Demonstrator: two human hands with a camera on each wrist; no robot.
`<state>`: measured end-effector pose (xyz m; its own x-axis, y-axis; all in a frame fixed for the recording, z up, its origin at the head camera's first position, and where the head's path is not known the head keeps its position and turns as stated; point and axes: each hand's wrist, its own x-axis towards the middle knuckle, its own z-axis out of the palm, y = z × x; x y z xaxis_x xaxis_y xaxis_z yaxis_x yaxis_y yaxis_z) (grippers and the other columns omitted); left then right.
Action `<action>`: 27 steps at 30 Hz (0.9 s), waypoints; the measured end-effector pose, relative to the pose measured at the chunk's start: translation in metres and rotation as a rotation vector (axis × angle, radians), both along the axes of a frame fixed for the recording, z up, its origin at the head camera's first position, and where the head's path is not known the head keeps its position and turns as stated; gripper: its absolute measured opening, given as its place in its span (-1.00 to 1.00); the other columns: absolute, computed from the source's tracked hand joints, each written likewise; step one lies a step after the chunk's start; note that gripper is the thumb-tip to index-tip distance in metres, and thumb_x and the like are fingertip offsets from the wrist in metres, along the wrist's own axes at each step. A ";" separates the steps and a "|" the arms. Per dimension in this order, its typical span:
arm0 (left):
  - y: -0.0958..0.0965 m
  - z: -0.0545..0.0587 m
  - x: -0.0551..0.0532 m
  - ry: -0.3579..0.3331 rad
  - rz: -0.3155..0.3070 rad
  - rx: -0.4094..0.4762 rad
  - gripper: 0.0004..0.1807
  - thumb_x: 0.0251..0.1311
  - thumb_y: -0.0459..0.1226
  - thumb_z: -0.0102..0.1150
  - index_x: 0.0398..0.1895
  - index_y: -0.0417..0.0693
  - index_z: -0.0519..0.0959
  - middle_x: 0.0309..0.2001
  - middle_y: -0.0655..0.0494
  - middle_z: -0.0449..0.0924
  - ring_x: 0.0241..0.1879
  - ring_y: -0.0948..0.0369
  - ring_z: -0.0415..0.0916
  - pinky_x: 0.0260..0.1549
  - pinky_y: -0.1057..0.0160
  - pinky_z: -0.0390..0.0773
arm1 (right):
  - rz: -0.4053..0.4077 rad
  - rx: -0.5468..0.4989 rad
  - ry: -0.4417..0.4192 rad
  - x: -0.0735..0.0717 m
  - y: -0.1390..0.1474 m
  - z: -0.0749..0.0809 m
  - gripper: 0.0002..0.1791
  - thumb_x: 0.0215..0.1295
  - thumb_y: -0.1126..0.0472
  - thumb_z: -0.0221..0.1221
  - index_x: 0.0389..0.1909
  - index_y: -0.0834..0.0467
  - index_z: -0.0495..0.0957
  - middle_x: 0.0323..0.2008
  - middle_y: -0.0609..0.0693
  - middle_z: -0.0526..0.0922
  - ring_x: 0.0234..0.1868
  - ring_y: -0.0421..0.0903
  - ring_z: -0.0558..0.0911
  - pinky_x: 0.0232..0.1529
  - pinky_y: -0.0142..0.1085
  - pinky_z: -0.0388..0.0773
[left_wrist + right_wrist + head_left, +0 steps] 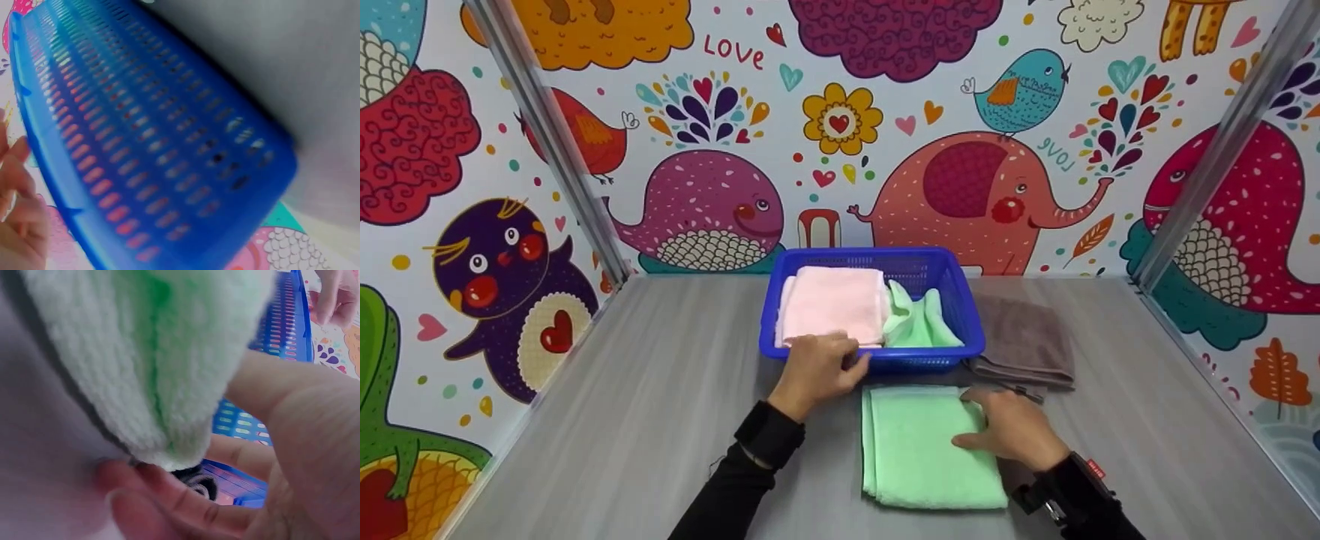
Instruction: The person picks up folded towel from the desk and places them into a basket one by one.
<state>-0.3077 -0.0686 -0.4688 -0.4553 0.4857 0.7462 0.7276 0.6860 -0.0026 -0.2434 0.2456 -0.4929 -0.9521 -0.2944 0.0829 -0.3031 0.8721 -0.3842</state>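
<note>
A folded light green towel [934, 450] lies on the table in front of the blue plastic basket [915, 361]. My right hand [1020, 431] is at the towel's right side, thumb over the top; in the right wrist view its fingers [185, 498] reach under the folded edge. My left hand [817, 371] hovers at the basket's front rim, fingers loosely bent and holding nothing, just before a folded pink towel [836, 300] inside. Beside the pink towel, a second green towel [919, 319] stands rumpled in the basket.
A folded grey-brown towel [1024, 341] lies right of the basket, partly hidden behind it. A small dark item [1027, 394] shows beyond my right hand. The grey table [682, 390] is enclosed by patterned walls [840, 60] with metal posts [559, 150] at the corners.
</note>
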 end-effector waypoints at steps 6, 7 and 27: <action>0.016 -0.001 0.016 -0.280 -0.031 -0.203 -0.61 0.20 0.04 0.41 -0.63 0.02 0.61 -0.67 0.24 0.52 -0.65 0.33 0.41 -0.58 0.34 0.36 | 0.034 0.056 -0.078 0.002 0.004 0.005 -0.11 -0.10 -0.23 0.58 0.22 0.19 0.63 -0.32 -0.03 0.71 -0.18 0.03 0.69 -0.15 0.07 0.63; 0.018 -0.003 0.019 -0.391 -0.010 -0.249 -0.61 0.19 0.11 0.41 -0.47 -0.01 0.69 -0.56 0.21 0.64 -0.55 0.28 0.53 -0.49 0.30 0.48 | 0.042 0.059 -0.096 0.002 0.005 0.006 -0.08 -0.11 -0.23 0.58 0.25 0.19 0.61 -0.27 -0.02 0.72 -0.14 0.05 0.69 -0.11 0.09 0.63; 0.055 -0.035 0.032 -1.063 -0.239 -0.101 0.00 -0.09 -0.45 0.42 0.48 0.04 0.17 0.31 -0.05 0.47 0.17 0.21 0.46 0.03 0.35 0.50 | 0.157 -0.054 -0.139 0.004 -0.002 0.005 -0.17 -0.05 0.11 0.59 0.24 0.41 0.54 0.07 0.26 0.71 0.08 0.27 0.66 0.09 0.17 0.57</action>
<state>-0.2757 -0.0138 -0.5038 -0.7293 0.6838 -0.0206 0.5057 0.5591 0.6570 -0.2391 0.2438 -0.4877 -0.8984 -0.4383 -0.0267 -0.3741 0.7957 -0.4764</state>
